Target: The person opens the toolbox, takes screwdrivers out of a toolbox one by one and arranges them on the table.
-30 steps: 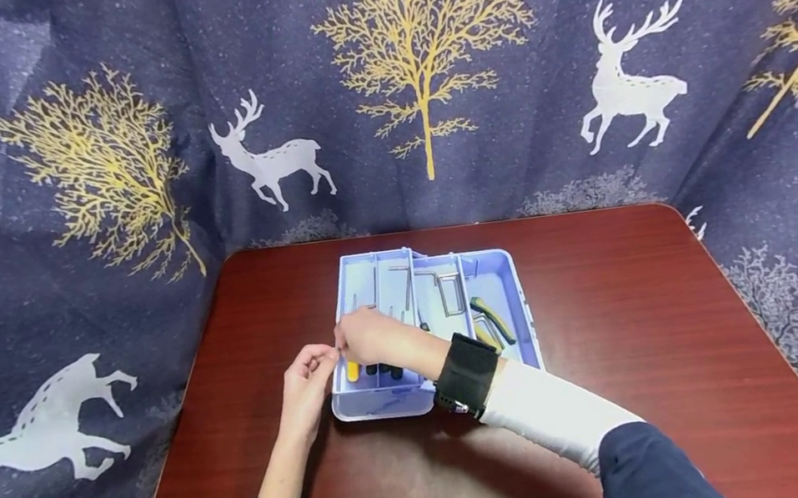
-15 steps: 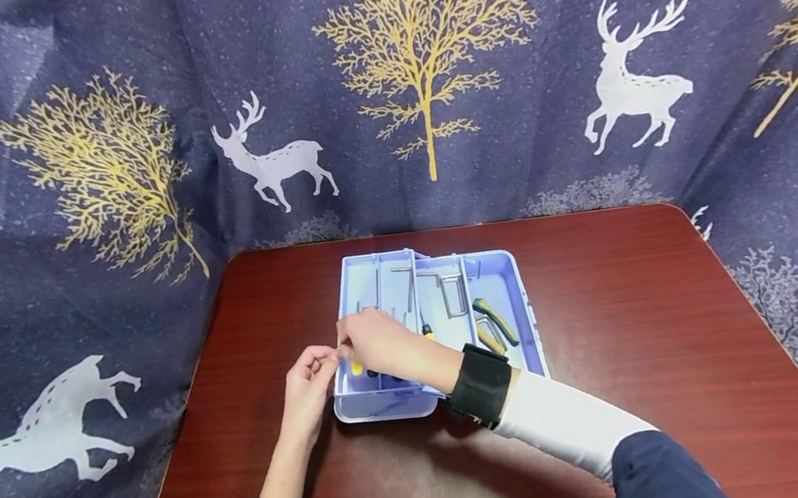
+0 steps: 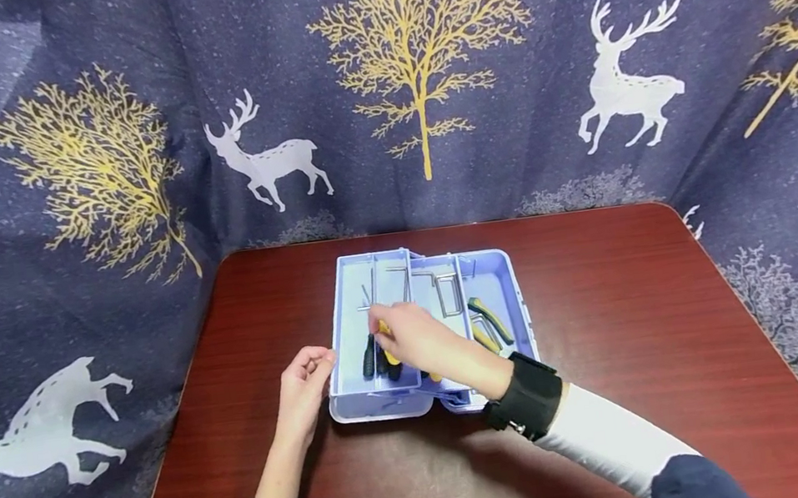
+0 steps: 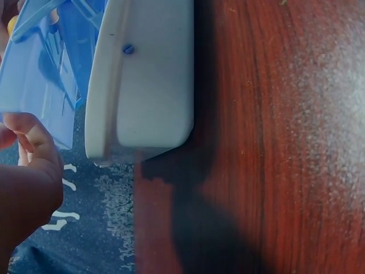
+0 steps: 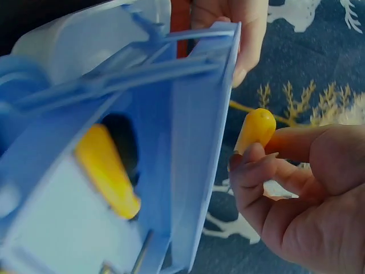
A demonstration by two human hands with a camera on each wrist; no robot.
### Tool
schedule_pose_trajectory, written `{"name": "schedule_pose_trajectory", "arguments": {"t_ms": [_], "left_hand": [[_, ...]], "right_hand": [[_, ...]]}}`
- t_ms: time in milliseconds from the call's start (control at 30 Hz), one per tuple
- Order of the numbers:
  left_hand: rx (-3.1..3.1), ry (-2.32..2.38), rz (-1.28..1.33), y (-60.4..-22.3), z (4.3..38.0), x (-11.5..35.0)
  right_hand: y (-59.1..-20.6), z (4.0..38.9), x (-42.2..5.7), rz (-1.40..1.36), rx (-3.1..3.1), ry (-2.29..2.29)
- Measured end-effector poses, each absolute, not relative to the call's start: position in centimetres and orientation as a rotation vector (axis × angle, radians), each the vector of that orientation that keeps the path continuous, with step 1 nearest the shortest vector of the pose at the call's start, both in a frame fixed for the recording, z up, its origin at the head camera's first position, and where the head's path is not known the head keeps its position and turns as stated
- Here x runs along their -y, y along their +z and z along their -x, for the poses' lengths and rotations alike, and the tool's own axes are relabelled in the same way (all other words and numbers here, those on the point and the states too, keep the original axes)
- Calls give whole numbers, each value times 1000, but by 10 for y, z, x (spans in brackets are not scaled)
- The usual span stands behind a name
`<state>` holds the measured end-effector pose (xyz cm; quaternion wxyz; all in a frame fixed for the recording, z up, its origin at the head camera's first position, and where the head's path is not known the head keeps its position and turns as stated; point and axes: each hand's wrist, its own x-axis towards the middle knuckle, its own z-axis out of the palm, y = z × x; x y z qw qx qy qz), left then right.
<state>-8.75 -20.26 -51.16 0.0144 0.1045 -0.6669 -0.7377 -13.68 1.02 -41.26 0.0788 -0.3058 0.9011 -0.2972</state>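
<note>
1. Left hand: a sideways push here could rock the raised tray, as its extended position looks easily disturbed. The forearm slants up from the lower left, fingers curled beside the tray's left rim; I cannot tell whether they pinch it or merely rest there.
2. Pale-blue, divided plastic tray: it sits folded out over the left part of the toolbox. A slim black-handled tool and thin silver metal rods lie inside; a careless knuckle could shift them.
3. Yellow, round-ended tool handle: it is above the tray, near the divider, in the right hand. Thumb and fingers are clamped on it; a loose pinch could let it roll or drop. The right forearm reaches across from the lower right, hiding part of the box.
4. Pale-blue plastic toolbox: it stands on the glossy reddish-brown wooden surface, with green-and-yellow-handled pliers in its right compartment. That low-crossing forearm might snag a divider.
</note>
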Motion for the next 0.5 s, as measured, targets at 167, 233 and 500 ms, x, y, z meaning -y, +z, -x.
{"name": "schedule_pose_trajectory", "arguments": {"t_ms": [167, 233, 500], "left_hand": [[2061, -2330, -318, -513, 89, 204], [2050, -2336, -310, -512, 89, 204], [2054, -2331, -331, -514, 87, 205]], "right_hand": [[-415, 137, -41, 723, -2695, -1062], [-416, 138, -53, 660, -2710, -1111], [-434, 140, -113, 446, -2829, -1117]]}}
